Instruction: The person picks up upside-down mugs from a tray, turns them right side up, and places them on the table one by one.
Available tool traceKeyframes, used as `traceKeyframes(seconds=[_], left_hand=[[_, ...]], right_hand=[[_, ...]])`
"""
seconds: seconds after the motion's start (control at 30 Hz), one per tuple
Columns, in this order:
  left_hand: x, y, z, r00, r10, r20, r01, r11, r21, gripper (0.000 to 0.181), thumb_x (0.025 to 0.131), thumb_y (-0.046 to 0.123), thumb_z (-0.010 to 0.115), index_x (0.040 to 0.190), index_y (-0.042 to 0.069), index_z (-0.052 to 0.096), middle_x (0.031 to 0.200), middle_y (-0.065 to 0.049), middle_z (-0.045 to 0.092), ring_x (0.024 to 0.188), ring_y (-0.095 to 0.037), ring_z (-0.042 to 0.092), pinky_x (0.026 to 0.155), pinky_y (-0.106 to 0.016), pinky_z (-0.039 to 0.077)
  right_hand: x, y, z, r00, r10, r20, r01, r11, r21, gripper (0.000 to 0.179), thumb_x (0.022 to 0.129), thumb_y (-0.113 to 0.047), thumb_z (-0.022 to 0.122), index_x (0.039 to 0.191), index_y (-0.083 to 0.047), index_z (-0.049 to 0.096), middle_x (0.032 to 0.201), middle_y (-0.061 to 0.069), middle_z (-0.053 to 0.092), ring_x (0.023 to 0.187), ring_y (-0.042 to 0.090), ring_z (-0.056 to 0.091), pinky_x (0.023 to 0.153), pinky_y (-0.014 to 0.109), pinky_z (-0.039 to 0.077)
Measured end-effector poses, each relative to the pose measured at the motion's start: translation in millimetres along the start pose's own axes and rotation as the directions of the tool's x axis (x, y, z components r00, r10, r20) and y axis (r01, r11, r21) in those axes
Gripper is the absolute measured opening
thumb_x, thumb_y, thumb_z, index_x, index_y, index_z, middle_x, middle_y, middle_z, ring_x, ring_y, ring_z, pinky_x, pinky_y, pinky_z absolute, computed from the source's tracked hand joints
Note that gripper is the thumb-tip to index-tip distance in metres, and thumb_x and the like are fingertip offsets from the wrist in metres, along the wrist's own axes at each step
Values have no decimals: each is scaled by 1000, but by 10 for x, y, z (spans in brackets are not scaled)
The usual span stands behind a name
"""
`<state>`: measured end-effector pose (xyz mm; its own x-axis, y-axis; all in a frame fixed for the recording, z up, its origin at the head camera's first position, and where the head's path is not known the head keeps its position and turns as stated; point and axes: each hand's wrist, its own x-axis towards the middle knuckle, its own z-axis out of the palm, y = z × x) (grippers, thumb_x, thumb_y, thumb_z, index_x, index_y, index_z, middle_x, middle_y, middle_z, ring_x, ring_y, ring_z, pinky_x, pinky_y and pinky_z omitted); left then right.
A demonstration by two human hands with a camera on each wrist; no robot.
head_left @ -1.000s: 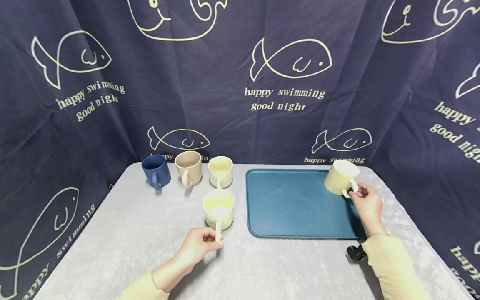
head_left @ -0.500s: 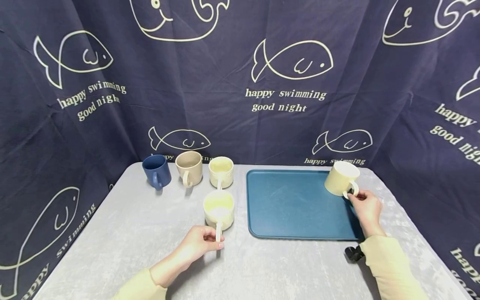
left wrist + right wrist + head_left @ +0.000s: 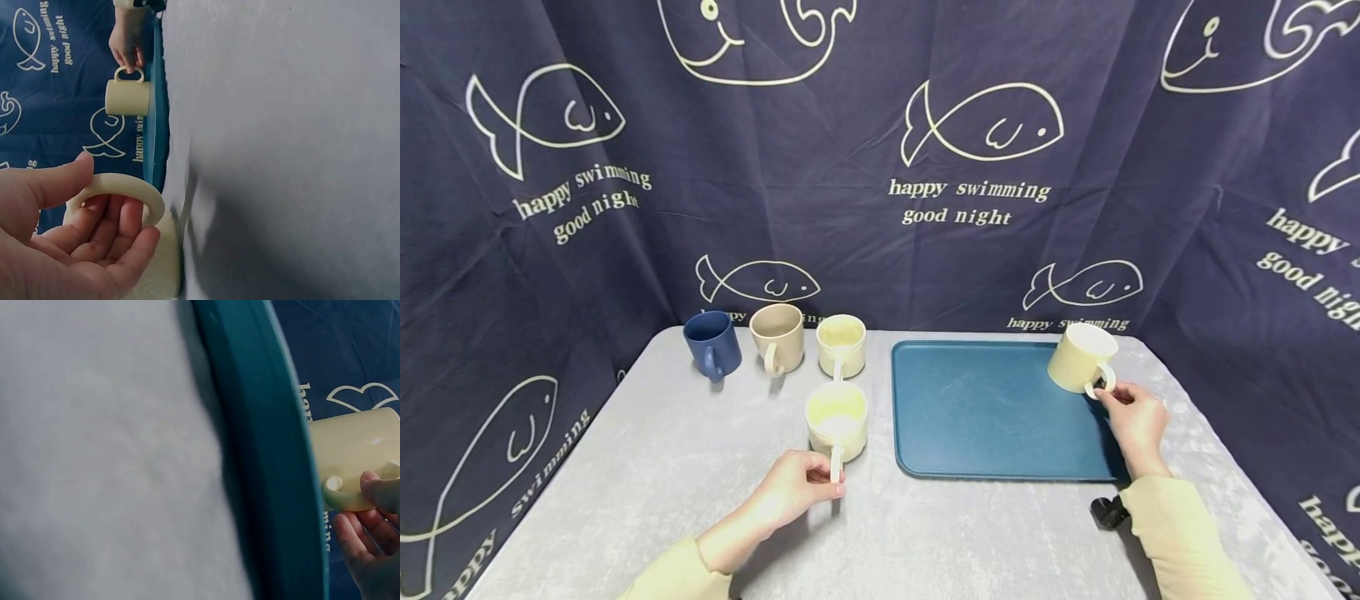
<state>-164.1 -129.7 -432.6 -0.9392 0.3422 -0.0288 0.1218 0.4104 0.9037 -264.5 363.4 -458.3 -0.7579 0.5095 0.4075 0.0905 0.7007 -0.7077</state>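
Observation:
In the head view my left hand [image 3: 797,486] holds the handle of a pale yellow mug [image 3: 837,425] that stands upright on the table, left of the tray. Its fingers pass through the handle loop [image 3: 122,181] in the left wrist view, with the thumb on the outside. At the right, my right hand [image 3: 1137,421] pinches the handle of a second pale yellow mug [image 3: 1075,362]. This one is upright on the far right corner of the blue-green tray [image 3: 985,417]. The right wrist view shows thumb and fingers around that mug's handle [image 3: 344,499].
Along the table's back left stand a dark blue mug [image 3: 711,343], a beige mug [image 3: 781,337] and another pale yellow mug [image 3: 842,344], close behind the held left one. A dark fish-print curtain [image 3: 850,167] surrounds the grey table [image 3: 925,533].

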Motion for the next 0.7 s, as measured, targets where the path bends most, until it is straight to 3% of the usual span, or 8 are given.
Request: traceKeyframes(seconds=[0.17, 0.7], left_hand=[[-5, 26, -24, 1000, 20, -6, -19, 997, 79, 11, 78, 14, 75, 82, 5, 70, 74, -1, 67, 67, -9, 60, 60, -21, 48], [-24, 111, -125, 997, 61, -49, -52, 983, 175, 11, 78, 16, 75, 80, 7, 68, 72, 2, 65, 67, -9, 56, 59, -19, 46]], right_hand=[[4, 17, 0, 1000, -28, 6, 28, 1000, -3, 21, 79, -11, 75, 89, 6, 70, 73, 21, 66, 52, -20, 29, 76, 39, 32], [-40, -53, -42, 995, -102, 11, 102, 995, -23, 23, 78, -13, 76, 92, 5, 71, 81, 24, 68, 54, -23, 29, 75, 39, 31]])
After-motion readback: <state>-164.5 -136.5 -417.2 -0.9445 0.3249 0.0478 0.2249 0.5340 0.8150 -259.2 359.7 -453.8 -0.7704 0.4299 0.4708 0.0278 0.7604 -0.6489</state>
